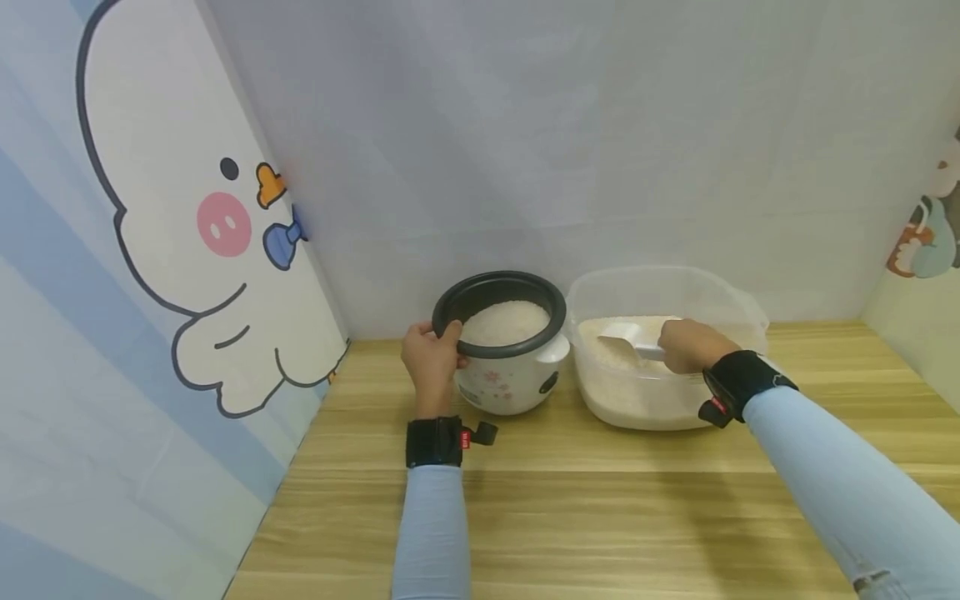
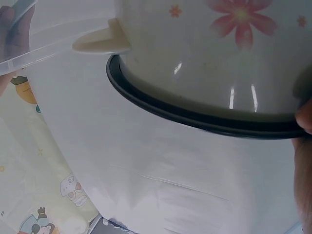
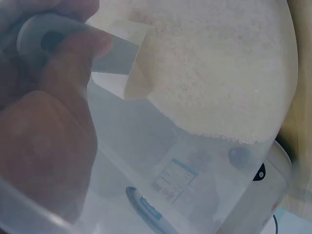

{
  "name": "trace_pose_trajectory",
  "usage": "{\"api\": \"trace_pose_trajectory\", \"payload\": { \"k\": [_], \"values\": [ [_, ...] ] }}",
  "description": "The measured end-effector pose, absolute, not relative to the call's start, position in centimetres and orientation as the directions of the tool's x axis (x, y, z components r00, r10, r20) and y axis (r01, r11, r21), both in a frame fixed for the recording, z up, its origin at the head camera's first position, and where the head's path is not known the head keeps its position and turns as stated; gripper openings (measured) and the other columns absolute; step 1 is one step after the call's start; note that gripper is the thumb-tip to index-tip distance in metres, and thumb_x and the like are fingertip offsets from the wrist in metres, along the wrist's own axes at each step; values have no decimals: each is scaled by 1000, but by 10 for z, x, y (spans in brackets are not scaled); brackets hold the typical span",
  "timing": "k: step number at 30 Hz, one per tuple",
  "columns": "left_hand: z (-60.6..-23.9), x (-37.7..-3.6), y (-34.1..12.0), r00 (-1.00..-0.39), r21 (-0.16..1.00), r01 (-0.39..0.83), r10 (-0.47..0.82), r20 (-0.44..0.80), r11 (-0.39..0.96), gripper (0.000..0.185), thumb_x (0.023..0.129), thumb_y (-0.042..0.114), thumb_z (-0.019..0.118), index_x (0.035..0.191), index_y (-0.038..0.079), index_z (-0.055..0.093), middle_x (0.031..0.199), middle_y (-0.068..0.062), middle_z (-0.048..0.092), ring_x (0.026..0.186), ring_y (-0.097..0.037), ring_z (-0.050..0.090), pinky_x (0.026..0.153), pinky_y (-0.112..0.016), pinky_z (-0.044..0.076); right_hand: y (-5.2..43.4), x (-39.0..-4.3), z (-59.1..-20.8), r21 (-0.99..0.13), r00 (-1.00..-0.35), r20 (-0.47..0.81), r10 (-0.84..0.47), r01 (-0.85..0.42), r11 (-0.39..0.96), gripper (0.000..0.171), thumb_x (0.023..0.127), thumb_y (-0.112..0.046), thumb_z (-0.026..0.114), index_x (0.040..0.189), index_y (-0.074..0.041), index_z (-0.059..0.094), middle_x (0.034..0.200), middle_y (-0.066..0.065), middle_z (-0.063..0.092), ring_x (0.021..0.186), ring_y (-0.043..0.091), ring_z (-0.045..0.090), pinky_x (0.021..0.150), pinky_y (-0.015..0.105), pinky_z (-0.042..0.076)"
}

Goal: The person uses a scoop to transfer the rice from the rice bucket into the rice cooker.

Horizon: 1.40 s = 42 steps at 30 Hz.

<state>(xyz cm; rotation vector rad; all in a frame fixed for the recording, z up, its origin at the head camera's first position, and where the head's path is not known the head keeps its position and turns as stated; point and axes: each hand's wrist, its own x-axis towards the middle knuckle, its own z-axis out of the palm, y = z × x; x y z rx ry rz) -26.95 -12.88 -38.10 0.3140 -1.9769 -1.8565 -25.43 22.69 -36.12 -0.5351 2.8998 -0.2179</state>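
The left hand curls its fingers over the rice cooker rim on the table. The right hand seemingly pinches the scoop handle inside the rice tub beside it. A heaped or tilted scoop could spill grains between the two.

The rice cooker and plastic tub stand nearly touching by the back wall; bare table lies in front.

I face a pale wooden worktop set against a plain white back wall. On my left hangs a cartoon duck panel; another cartoon print is on my right.
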Motion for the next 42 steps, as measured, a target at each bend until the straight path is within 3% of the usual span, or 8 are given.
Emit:
{"api": "trace_pose_trajectory", "payload": {
  "k": [7,15,22,29,38,42],
  "values": [
    [-380,-269,-129,-895,992,106,-427,128,75,41,82,18,70,113,-1,53,74,-9,55,39,-11,53,37,-22,49,225,-257,-364,-156,-921,-176,-346,-321,934,14,80,1,49,68,-1,56,64,3,45,57,18,42,49,24,35],
    [-381,-269,-131,-898,992,101,-423,121,70,42,82,19,70,114,-1,53,74,-9,56,40,-11,53,38,-23,50,220,-253,-359,-165,-911,-233,-341,-309,937,18,86,-2,45,70,-2,54,67,5,45,60,19,43,52,24,36],
    [-381,-270,-130,-895,992,104,-427,126,75,42,82,18,70,114,0,53,75,-9,56,40,-11,53,38,-23,50,221,-256,-358,-162,-878,-279,-389,-356,920,22,85,-2,44,65,-6,51,64,2,42,59,16,40,52,22,34],
    [-383,-271,-130,-895,992,106,-427,128,73,42,81,19,71,113,0,53,74,-8,55,39,-11,52,38,-23,49,225,-254,-354,-305,-815,-325,-481,-391,869,31,76,6,39,57,-17,29,59,-5,23,55,9,19,52,20,17],
    [-382,-269,-129,-897,992,113,-423,124,51,43,81,18,70,115,-1,52,75,-8,53,39,-11,51,37,-22,48,231,-250,-351,-449,-784,-397,-477,-288,846,19,81,7,45,68,-3,54,60,-6,35,52,7,32,48,17,26],
    [-382,-270,-129,-895,991,120,-426,131,53,41,81,18,70,113,-1,52,73,-8,53,38,-11,51,36,-22,48,233,-254,-350,-469,-760,-424,-493,-282,837,24,84,7,41,77,-5,62,61,-5,33,51,8,23,47,20,21]
  ]
}}
